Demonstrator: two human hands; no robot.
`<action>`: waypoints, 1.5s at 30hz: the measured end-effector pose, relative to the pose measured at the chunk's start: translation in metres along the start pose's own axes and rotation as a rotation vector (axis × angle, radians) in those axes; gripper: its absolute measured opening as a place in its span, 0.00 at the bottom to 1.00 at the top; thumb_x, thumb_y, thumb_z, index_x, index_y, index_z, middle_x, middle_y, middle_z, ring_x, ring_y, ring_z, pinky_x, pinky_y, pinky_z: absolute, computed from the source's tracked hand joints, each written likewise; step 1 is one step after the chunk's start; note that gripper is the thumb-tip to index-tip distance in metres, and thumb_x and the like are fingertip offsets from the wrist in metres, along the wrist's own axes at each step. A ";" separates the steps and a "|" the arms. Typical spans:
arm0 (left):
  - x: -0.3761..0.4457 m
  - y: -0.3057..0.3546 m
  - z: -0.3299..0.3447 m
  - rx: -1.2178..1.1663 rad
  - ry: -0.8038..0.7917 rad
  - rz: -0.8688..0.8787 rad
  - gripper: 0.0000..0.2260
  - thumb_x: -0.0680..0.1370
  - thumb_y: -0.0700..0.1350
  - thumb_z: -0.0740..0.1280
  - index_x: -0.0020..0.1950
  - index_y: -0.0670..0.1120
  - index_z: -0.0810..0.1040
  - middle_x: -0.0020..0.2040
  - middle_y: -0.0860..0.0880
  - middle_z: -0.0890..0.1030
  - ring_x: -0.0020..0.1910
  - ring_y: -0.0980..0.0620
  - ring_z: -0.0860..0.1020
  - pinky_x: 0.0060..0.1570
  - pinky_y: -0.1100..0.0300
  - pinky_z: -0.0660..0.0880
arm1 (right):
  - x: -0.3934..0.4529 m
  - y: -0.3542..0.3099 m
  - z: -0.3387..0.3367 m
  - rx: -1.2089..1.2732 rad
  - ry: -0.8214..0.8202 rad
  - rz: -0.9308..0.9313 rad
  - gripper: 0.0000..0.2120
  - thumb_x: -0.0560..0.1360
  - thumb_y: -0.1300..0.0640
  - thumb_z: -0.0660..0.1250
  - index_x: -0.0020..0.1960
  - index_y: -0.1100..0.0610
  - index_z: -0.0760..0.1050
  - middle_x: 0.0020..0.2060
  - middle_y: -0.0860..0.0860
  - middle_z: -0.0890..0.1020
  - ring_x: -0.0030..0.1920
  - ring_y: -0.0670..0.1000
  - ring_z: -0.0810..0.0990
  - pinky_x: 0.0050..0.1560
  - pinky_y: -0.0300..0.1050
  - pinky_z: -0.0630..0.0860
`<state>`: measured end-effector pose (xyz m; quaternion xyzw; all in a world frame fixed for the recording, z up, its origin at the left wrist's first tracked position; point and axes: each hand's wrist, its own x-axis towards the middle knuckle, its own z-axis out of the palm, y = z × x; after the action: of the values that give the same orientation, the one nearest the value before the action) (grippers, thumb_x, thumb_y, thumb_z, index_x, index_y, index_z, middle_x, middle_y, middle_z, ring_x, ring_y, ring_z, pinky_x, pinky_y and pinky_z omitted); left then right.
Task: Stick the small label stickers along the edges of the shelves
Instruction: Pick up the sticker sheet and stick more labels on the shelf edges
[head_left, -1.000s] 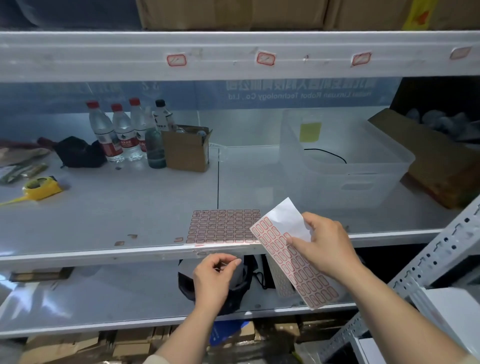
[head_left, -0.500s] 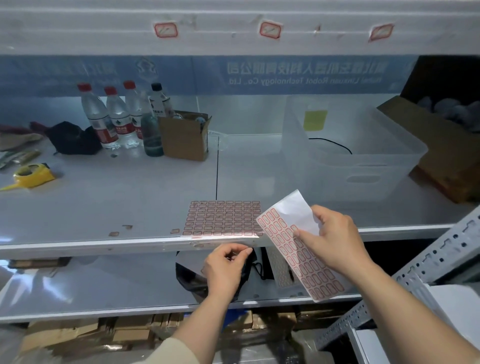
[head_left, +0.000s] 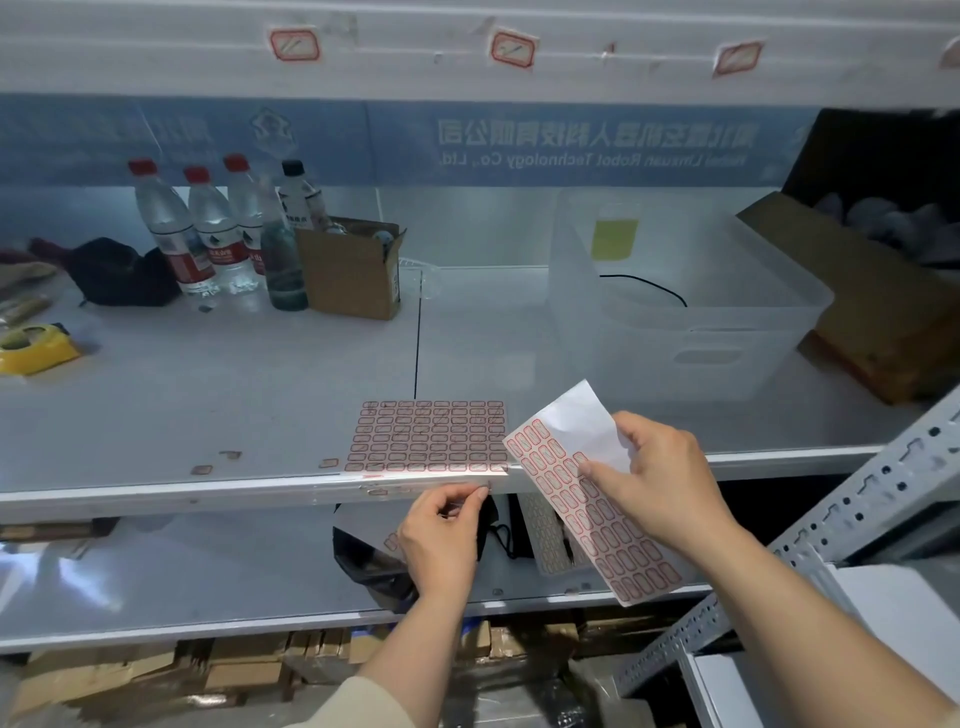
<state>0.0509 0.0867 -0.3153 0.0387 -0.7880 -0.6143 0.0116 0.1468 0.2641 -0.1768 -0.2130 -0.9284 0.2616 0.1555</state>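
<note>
The scene is brightly and evenly lit, the light seeming to come from above and in front. The glossy white middle shelf board (head_left: 208, 405) shows soft glare at its left side, and the white lower shelf board (head_left: 156, 566) carries washed-out reflections at lower left. Shadows are faint and soft. Wide-angle distortion bows the white upper shelf edge (head_left: 623, 57) and slants the grey perforated metal upright (head_left: 852, 509) at lower right. The blue printed banner (head_left: 519, 140) at the back is soft; the frame corners blur slightly.
</note>
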 end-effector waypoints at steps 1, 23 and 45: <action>0.000 0.000 0.000 0.000 0.005 -0.008 0.11 0.70 0.49 0.81 0.34 0.61 0.82 0.37 0.57 0.85 0.36 0.62 0.81 0.45 0.60 0.79 | 0.000 0.000 0.000 -0.001 -0.003 0.000 0.13 0.72 0.47 0.76 0.49 0.55 0.80 0.41 0.52 0.87 0.45 0.57 0.83 0.46 0.53 0.80; -0.007 -0.007 -0.009 0.143 0.029 0.071 0.10 0.70 0.59 0.77 0.37 0.59 0.78 0.30 0.57 0.79 0.33 0.58 0.79 0.36 0.58 0.75 | 0.001 0.009 -0.001 0.071 -0.112 0.021 0.14 0.71 0.46 0.76 0.52 0.52 0.81 0.45 0.48 0.87 0.47 0.54 0.84 0.49 0.54 0.81; -0.022 0.151 -0.031 -0.086 -0.610 0.496 0.07 0.73 0.45 0.72 0.42 0.53 0.75 0.35 0.52 0.76 0.37 0.53 0.72 0.37 0.52 0.69 | -0.010 -0.001 -0.046 0.424 -0.240 -0.030 0.15 0.65 0.54 0.82 0.50 0.48 0.83 0.44 0.45 0.88 0.45 0.47 0.87 0.52 0.56 0.83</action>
<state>0.0675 0.0947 -0.1609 -0.3375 -0.7142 -0.6088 -0.0733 0.1732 0.2781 -0.1402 -0.1292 -0.8678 0.4715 0.0893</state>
